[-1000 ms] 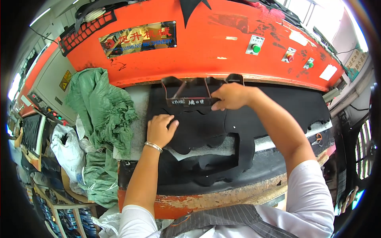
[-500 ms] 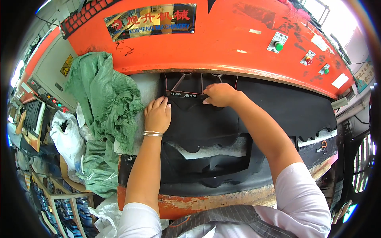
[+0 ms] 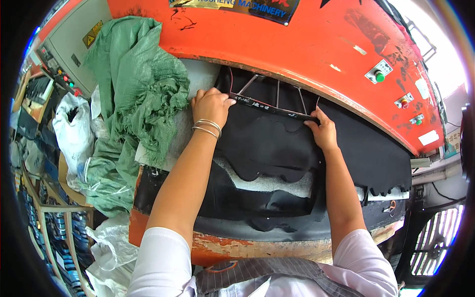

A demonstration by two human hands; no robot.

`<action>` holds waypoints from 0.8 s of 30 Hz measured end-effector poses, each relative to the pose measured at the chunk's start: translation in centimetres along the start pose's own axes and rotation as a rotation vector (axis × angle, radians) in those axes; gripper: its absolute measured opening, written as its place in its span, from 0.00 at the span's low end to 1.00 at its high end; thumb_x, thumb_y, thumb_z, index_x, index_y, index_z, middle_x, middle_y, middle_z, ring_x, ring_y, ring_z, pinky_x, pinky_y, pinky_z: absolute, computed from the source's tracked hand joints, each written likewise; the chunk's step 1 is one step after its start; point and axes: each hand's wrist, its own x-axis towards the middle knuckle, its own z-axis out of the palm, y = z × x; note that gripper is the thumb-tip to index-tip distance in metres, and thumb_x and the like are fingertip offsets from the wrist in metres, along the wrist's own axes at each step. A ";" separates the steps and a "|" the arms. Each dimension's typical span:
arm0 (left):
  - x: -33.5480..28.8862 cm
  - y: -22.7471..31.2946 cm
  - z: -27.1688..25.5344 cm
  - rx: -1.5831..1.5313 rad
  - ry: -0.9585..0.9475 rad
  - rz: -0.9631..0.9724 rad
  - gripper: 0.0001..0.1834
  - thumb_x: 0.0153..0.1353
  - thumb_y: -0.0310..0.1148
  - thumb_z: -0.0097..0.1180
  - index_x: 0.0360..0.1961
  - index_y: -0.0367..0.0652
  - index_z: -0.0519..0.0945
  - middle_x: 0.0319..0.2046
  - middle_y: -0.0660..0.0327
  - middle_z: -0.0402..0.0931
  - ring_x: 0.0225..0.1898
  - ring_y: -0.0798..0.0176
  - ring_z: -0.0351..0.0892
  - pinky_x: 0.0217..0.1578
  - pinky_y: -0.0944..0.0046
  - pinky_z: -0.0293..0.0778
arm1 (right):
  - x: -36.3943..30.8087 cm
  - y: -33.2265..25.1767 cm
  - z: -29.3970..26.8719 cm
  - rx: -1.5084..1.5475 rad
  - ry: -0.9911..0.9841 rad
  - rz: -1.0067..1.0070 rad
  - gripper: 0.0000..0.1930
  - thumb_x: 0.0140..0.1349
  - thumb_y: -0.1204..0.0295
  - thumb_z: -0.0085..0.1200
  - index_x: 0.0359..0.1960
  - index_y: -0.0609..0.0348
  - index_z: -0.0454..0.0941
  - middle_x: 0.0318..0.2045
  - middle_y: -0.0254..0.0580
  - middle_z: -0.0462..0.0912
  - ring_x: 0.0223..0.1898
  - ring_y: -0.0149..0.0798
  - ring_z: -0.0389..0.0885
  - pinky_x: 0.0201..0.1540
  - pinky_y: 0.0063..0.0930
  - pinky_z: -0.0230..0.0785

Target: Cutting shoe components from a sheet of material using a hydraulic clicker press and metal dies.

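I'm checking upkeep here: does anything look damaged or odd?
Yes: the orange-painted table front edge is worn, its paint stripped to pale patches. Dark scuffs mar the red-orange metal beam, toward its right.

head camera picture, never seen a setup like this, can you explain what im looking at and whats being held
There is no robot here: these are a person's own bare hands, seen from a fisheye camera worn on their head and looking down, so straight edges bend near the rim.

The left hand, with bangles at its wrist, touches the left end of a dark metal frame with thin crossbars. The right hand is at its right end. How firmly they grip it cannot be told.

The frame lies over black sheet material, its far side hidden beneath the edge of a large orange machine. To the left hangs crumpled green woven sacking.
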 end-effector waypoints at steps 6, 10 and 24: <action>0.6 -0.2 0.5 -0.049 0.024 0.032 0.10 0.48 0.42 0.61 0.30 0.50 0.85 0.31 0.67 0.78 0.39 0.56 0.69 0.43 0.57 0.65 | 0.0 -0.4 0.0 0.062 0.037 0.048 0.18 0.48 0.71 0.63 0.41 0.64 0.74 0.36 0.44 0.80 0.37 0.48 0.79 0.37 0.31 0.71; 1.1 -0.6 1.0 -0.036 0.066 0.080 0.09 0.48 0.40 0.61 0.29 0.49 0.85 0.28 0.63 0.78 0.34 0.53 0.69 0.39 0.59 0.67 | 0.6 -0.1 0.2 0.038 0.010 0.083 0.15 0.49 0.71 0.62 0.38 0.62 0.75 0.37 0.47 0.80 0.37 0.50 0.78 0.37 0.34 0.70; 4.1 6.4 -1.1 -0.064 0.244 0.160 0.14 0.47 0.38 0.63 0.34 0.43 0.82 0.31 0.54 0.78 0.38 0.48 0.74 0.42 0.56 0.70 | -1.2 4.3 -12.8 0.296 0.334 0.153 0.26 0.55 0.67 0.59 0.56 0.58 0.68 0.54 0.51 0.72 0.57 0.44 0.69 0.58 0.34 0.60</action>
